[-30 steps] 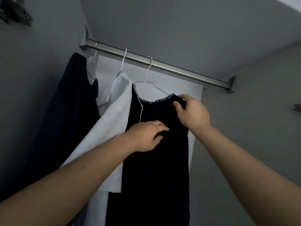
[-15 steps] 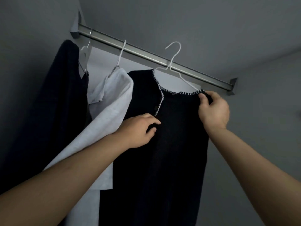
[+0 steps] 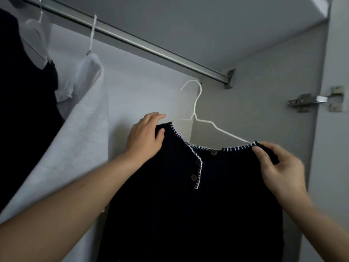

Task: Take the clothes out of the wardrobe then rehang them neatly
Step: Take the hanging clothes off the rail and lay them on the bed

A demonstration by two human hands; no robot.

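Head view, angled up, close to rail (image 3: 151, 48).

We cannot see the bottom of the black top (image 3: 188, 214); it runs off the lower edge. Most of its white hanger (image 3: 196, 110) hides inside the cloth, so only the hook and the two thin arms show. The fingertips of our left hand (image 3: 145, 137) and our right hand (image 3: 281, 173) slip behind the shoulders of the top, and we cannot tell how much of the hanger they hold. The dark garment (image 3: 22, 95) is cut off at the left edge. The rail (image 3: 151, 50) runs out at the top left corner. The white garment (image 3: 75, 138) goes behind our left arm.
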